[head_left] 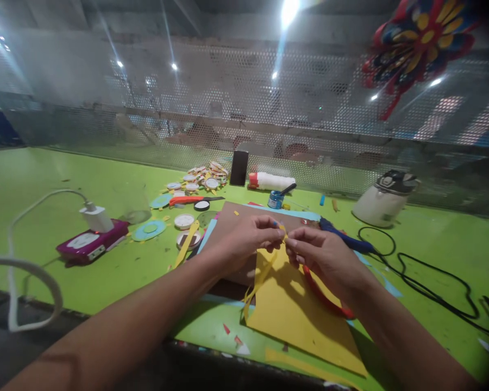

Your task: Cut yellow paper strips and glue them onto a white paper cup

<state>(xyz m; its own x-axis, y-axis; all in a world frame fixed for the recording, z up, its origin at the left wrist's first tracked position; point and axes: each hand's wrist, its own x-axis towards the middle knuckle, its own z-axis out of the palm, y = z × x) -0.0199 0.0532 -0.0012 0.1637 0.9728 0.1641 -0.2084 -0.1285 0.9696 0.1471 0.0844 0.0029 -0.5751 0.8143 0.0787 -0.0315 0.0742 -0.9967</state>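
Observation:
My left hand (248, 239) and my right hand (326, 255) meet above a yellow paper sheet (305, 320), both pinching a thin yellow paper strip (264, 274) whose loose ends hang down toward the sheet. A red ring-shaped piece (324, 296) lies under my right wrist on the yellow sheet. Brown cardboard (236, 217) lies beneath, behind the hands, on the green table (106, 271).
A blue glue gun (344, 236) with a black cable (432, 288) lies at the right. Behind stand a small blue pot (275, 200), a white bottle (271, 181), a black box (239, 168) and round paper pieces (199, 179). A magenta power strip (92, 241) sits left; a white cooker (385, 198) right.

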